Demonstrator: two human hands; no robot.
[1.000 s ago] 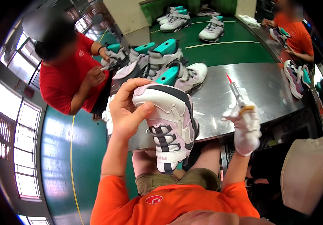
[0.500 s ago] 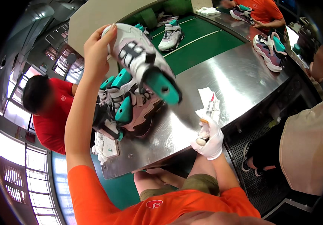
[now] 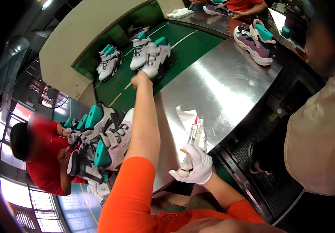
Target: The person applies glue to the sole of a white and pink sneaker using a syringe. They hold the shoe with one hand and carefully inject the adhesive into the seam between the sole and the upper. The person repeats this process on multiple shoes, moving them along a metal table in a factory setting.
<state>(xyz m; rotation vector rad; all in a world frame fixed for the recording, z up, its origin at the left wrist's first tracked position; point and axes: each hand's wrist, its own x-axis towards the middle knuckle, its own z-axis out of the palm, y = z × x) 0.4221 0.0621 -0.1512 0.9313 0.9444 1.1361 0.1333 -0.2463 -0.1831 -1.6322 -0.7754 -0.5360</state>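
Note:
My bare left hand reaches far forward and grips the toe of a white and grey sneaker with a teal insert in its opening. That sneaker is over the green conveyor belt, close beside another white sneaker; I cannot tell whether its sole touches the belt. My white-gloved right hand is closed round a clear syringe with a red tip pointing away from me. A small whitish lump, too unclear to name, shows by the glove's fingers. Beneath the syringe lies a white cloth on the metal table.
Several sneakers with teal inserts are piled at my left, before a person in red. A white and purple sneaker stands on the metal table at right. Someone in a beige apron stands right; another person in orange works across.
My left hand has carried the sneaker from raised close before me forward to the belt. My right hand, still holding the syringe, appears lower and further left as the view shifted.

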